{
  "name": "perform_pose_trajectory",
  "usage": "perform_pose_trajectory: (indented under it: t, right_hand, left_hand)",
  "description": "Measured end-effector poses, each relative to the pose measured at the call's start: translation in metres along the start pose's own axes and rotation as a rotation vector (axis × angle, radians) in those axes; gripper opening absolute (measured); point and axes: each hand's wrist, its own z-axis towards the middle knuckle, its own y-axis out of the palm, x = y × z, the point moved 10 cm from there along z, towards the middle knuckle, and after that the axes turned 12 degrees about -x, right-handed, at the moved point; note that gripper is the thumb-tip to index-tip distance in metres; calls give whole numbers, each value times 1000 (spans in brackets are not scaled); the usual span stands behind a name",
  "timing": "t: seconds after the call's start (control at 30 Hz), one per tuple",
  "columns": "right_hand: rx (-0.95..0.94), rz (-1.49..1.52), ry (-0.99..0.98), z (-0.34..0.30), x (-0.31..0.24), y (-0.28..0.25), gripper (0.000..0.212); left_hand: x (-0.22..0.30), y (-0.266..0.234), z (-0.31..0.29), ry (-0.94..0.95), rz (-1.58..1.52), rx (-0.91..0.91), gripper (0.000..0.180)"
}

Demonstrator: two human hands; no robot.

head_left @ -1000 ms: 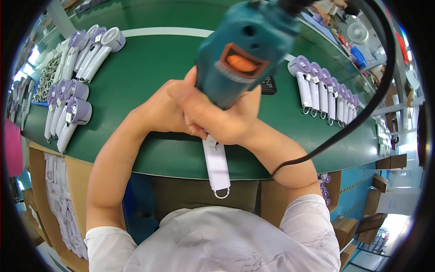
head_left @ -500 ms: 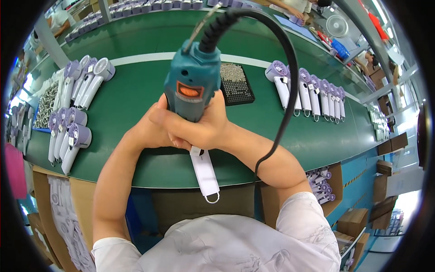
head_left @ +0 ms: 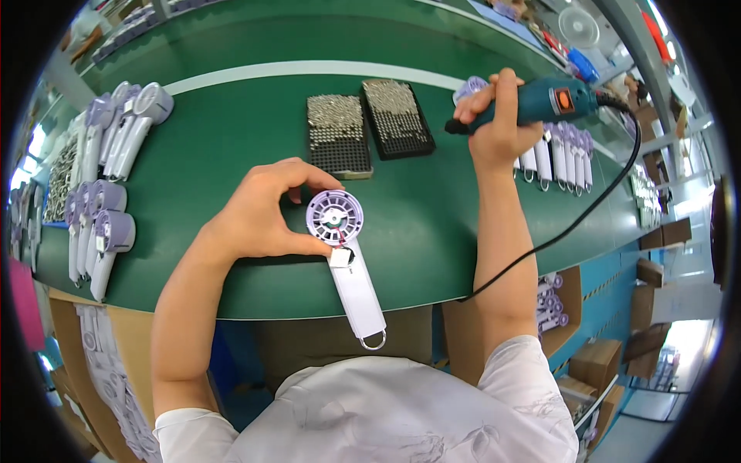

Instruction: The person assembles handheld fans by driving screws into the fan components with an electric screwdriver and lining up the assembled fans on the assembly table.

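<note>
My left hand (head_left: 266, 208) curls its thumb and fingers around the round purple head of a handheld fan (head_left: 359, 289). The fan lies at the table's near edge, with its white handle and metal loop pointing toward me. Inside its open head, spokes and a red wire show, and a small white connector sits at the neck. Off to the right and raised above the table, my right hand (head_left: 500, 127) grips a teal electric screwdriver (head_left: 536, 104) with an orange switch, its black tip pointing left. A black cord (head_left: 598, 201) runs from it past my right forearm.
Two black trays of small screws, the left tray (head_left: 345, 174) and the right tray (head_left: 411, 152), lie beyond the fan. More handheld fans stand in groups at left (head_left: 116, 231) and right (head_left: 567, 158). A cardboard box (head_left: 571, 309) holding fan parts is below the table's right side.
My right hand has carried the screwdriver from above the fan out to the right. The fan's head and a second screw tray now show. My left hand stays at the fan.
</note>
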Motion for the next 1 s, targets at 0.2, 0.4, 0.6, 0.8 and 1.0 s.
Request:
perform_pose_trajectory:
  t: [0.2, 0.4, 0.6, 0.8, 1.0]
  right_hand:
    - [-5, 17, -4, 5, 9, -3, 24]
    - [-2, 19, 11, 3, 14, -6, 22]
    - [-21, 14, 19, 1, 17, -3, 22]
    - [-46, 1, 9, 1, 19, -2, 22]
    - [-33, 13, 47, 1, 25, -4, 21]
  left_hand:
    - [0, 1, 2, 25, -2, 33, 61]
    - [-4, 4, 3, 22, -37, 22, 64]
    - [-7, 6, 1, -5, -48, 3, 66]
    - [-4, 4, 1, 31, -35, 30, 63]
    - [-4, 4, 2, 26, -37, 23, 63]
